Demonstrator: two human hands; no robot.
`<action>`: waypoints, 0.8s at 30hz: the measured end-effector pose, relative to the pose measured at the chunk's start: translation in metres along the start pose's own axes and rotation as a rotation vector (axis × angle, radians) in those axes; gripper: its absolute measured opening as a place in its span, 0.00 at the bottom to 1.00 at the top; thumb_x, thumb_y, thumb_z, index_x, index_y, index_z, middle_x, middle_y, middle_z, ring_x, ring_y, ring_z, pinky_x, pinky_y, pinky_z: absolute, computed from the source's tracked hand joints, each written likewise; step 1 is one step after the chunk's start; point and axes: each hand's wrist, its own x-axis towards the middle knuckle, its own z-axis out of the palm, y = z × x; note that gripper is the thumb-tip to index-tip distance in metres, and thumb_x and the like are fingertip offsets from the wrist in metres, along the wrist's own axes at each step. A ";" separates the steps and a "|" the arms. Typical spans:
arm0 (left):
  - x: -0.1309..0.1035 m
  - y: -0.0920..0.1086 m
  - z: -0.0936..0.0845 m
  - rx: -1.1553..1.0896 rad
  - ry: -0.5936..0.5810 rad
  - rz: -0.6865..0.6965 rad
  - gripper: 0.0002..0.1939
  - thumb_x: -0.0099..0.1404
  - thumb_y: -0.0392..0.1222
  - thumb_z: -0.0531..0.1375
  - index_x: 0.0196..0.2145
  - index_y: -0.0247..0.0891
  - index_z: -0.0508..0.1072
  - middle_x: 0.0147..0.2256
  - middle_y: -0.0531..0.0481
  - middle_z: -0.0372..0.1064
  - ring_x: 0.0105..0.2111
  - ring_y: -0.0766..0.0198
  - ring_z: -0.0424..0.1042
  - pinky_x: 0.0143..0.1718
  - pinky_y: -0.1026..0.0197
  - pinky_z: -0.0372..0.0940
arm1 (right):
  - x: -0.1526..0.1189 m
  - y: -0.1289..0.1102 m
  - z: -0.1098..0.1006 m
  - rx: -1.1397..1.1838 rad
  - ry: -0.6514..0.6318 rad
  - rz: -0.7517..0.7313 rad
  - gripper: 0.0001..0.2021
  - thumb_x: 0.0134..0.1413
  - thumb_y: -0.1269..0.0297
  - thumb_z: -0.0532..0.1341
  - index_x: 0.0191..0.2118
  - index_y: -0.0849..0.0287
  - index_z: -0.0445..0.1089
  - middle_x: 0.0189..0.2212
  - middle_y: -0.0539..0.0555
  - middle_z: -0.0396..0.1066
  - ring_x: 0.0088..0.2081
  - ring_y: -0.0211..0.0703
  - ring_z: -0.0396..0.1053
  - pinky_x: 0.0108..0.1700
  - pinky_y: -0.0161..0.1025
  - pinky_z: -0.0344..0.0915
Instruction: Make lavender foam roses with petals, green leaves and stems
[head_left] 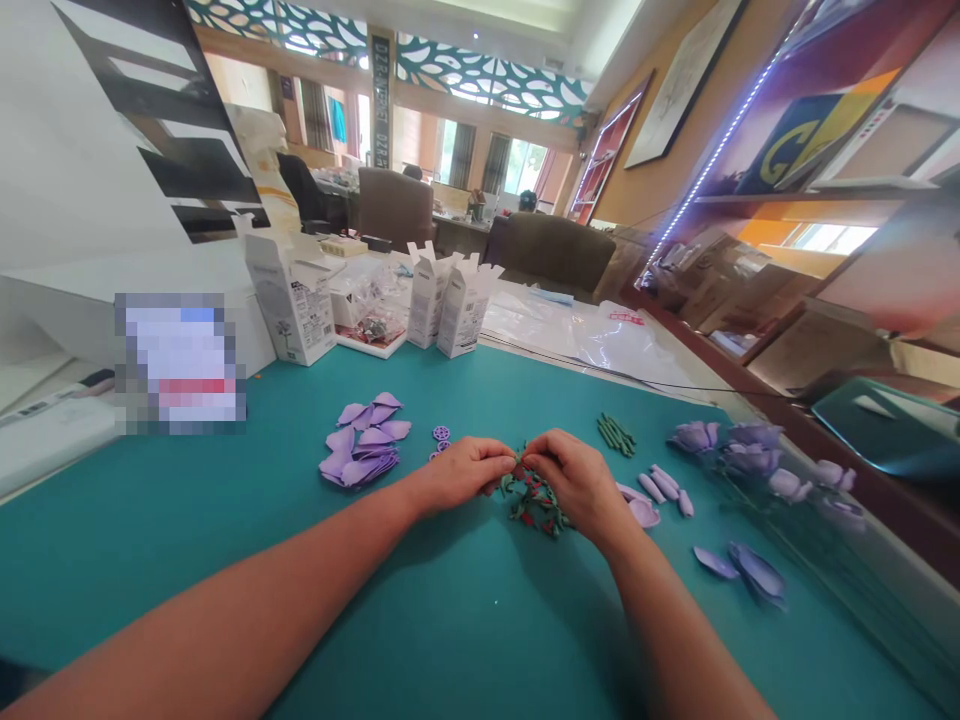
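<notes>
Head camera looks down on a teal, felt-like table mat [225, 520] where two bare hands meet at the centre of the frame. Both hands are curled nearly closed: the left hand [457, 475] pinches the top of a small sprig [534, 500] with thumb and forefinger, and the right hand [574, 478] pinches the same spot from the other side, fingertips almost touching. That sprig is a tangle of dark green leaves with tiny red dots, looking like moulded plastic; it lies on the mat just below the fingers, its long axis running from the pinched tip at upper left down toward lower right.

Left of the hands sits a loose pile of flat, smooth lilac petals [364, 445], too overlapped to count, with a small purple wheel-shaped disc [441, 433] beside it. Right of the hands lie about four pale lilac rolled pieces [664, 485], and above them a little bundle of dark green sticks [616, 434]. At the right edge several finished lilac flowers [739, 450] lie blurred. Lower right holds two or three darker petals [750, 570]. Along the upper edge of the mat stand three white cartons [439, 295] with open flaps.
</notes>
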 end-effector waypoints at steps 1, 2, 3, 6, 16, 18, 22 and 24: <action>0.000 0.001 0.000 -0.002 -0.001 -0.002 0.16 0.61 0.51 0.54 0.33 0.35 0.72 0.19 0.57 0.59 0.20 0.71 0.54 0.23 0.67 0.50 | 0.000 0.000 0.000 -0.008 0.000 -0.006 0.06 0.54 0.69 0.55 0.29 0.56 0.68 0.26 0.50 0.69 0.30 0.38 0.66 0.34 0.33 0.59; -0.001 0.002 0.000 -0.005 -0.003 -0.005 0.16 0.61 0.51 0.54 0.33 0.35 0.72 0.19 0.57 0.59 0.20 0.71 0.54 0.23 0.67 0.50 | 0.000 0.000 -0.001 -0.015 0.000 -0.009 0.06 0.54 0.69 0.55 0.29 0.56 0.68 0.26 0.50 0.69 0.30 0.38 0.66 0.34 0.33 0.59; -0.001 0.002 0.000 -0.009 -0.006 -0.008 0.16 0.61 0.51 0.54 0.33 0.35 0.72 0.19 0.57 0.59 0.20 0.71 0.54 0.23 0.67 0.50 | 0.000 0.000 -0.001 -0.020 -0.002 -0.013 0.06 0.54 0.69 0.55 0.29 0.56 0.67 0.26 0.50 0.70 0.30 0.38 0.66 0.34 0.33 0.59; -0.002 0.004 -0.001 -0.031 -0.022 -0.017 0.16 0.61 0.51 0.54 0.33 0.35 0.72 0.19 0.56 0.59 0.20 0.71 0.54 0.22 0.67 0.50 | -0.001 0.000 -0.002 -0.032 -0.014 -0.029 0.06 0.54 0.68 0.55 0.29 0.56 0.67 0.27 0.50 0.70 0.30 0.39 0.66 0.33 0.33 0.60; -0.002 -0.001 -0.002 -0.060 -0.070 -0.017 0.18 0.61 0.52 0.53 0.33 0.34 0.73 0.20 0.56 0.59 0.20 0.71 0.53 0.22 0.66 0.49 | -0.002 -0.008 0.000 -0.034 -0.018 -0.004 0.06 0.53 0.68 0.55 0.28 0.55 0.67 0.26 0.50 0.70 0.30 0.39 0.66 0.33 0.34 0.60; -0.002 -0.001 -0.002 -0.053 -0.069 -0.004 0.18 0.61 0.53 0.53 0.32 0.34 0.73 0.20 0.56 0.59 0.21 0.71 0.54 0.23 0.66 0.49 | -0.002 -0.009 0.000 -0.023 -0.025 0.009 0.06 0.53 0.68 0.55 0.28 0.55 0.67 0.25 0.50 0.70 0.30 0.39 0.66 0.33 0.34 0.59; -0.002 0.001 -0.002 -0.051 -0.075 -0.008 0.18 0.60 0.52 0.53 0.32 0.34 0.72 0.20 0.56 0.59 0.20 0.71 0.54 0.22 0.66 0.49 | -0.002 -0.009 0.000 0.020 -0.039 0.031 0.06 0.53 0.68 0.56 0.28 0.56 0.68 0.26 0.50 0.71 0.30 0.39 0.67 0.33 0.34 0.60; -0.002 0.002 -0.002 -0.051 -0.077 -0.010 0.18 0.60 0.53 0.53 0.32 0.34 0.72 0.20 0.56 0.59 0.20 0.71 0.54 0.22 0.66 0.49 | -0.001 -0.009 0.000 0.038 -0.046 0.039 0.05 0.53 0.68 0.56 0.28 0.56 0.68 0.26 0.50 0.72 0.30 0.39 0.67 0.34 0.34 0.60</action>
